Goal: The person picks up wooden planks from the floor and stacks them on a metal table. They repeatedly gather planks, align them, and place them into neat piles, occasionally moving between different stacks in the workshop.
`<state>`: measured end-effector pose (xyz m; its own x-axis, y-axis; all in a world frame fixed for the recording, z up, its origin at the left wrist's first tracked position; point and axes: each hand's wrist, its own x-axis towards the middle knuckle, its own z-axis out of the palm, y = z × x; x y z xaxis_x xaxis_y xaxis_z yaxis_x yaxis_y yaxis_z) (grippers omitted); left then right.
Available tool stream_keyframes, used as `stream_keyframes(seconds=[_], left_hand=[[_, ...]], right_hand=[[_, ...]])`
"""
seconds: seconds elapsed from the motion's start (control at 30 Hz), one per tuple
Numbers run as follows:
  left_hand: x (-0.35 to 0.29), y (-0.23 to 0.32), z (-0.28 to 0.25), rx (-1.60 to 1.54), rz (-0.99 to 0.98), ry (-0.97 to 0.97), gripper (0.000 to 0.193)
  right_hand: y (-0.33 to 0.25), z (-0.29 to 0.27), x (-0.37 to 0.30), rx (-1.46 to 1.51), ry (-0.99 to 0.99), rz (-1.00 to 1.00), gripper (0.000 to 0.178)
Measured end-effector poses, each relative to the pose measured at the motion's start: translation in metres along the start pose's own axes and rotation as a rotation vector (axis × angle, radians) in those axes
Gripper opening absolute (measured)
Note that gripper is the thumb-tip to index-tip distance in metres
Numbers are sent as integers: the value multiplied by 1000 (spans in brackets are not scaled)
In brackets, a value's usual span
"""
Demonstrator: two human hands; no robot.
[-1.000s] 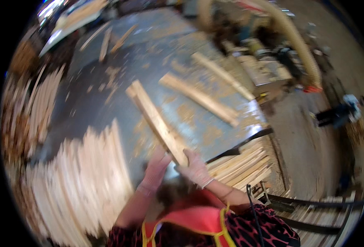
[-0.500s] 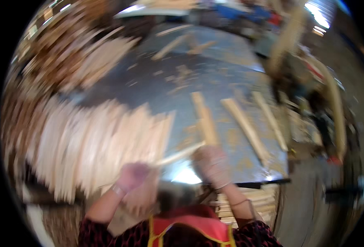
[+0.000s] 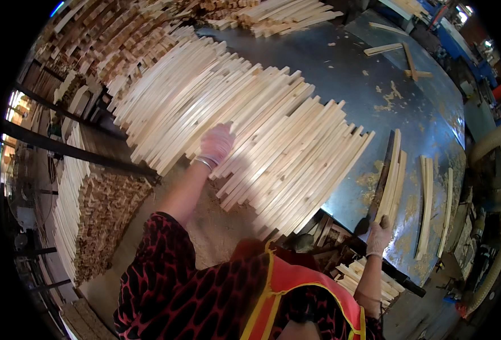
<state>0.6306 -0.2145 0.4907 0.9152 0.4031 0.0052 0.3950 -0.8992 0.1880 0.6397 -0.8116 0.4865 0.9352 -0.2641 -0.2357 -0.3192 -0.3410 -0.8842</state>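
Note:
A broad row of pale wooden strips lies side by side on the metal table. My left hand, in a thin pale glove, rests at the near edge of this row. Its fingers are bent and close round a strip there, partly hidden by the hand itself. To the right, my right hand, also gloved, grips the near end of a wooden strip. A dark straight bar runs along the left side of that strip. Further right lie some loose strips.
Stacked wood stands low at the left, beside a dark metal rail. More strips are piled at the far side. Sawdust and scraps dot the metal tabletop. A ribbed hose hangs at the right.
My view has turned left. A strip spanned both hands before; now they are far apart, the left over the row, the right at the strips beside the bar.

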Motion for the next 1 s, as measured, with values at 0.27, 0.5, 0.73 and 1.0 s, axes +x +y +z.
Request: stream_keyframes(seconds=[0.27, 0.5, 0.73, 1.0], left_hand=[[17, -26, -64, -45, -25, -21, 50], [-3, -38, -52, 254, 15, -23, 65], [-7, 25, -21, 768, 194, 82, 68], [-134, 311, 43, -1285, 98, -1163, 54]], right_hand=[[19, 107, -105, 105, -539, 14, 62], [-32, 40, -19, -365, -272, -135, 53], [11, -68, 27, -912, 70, 204, 81], [-25, -47, -25, 1412, -414, 469, 59]])
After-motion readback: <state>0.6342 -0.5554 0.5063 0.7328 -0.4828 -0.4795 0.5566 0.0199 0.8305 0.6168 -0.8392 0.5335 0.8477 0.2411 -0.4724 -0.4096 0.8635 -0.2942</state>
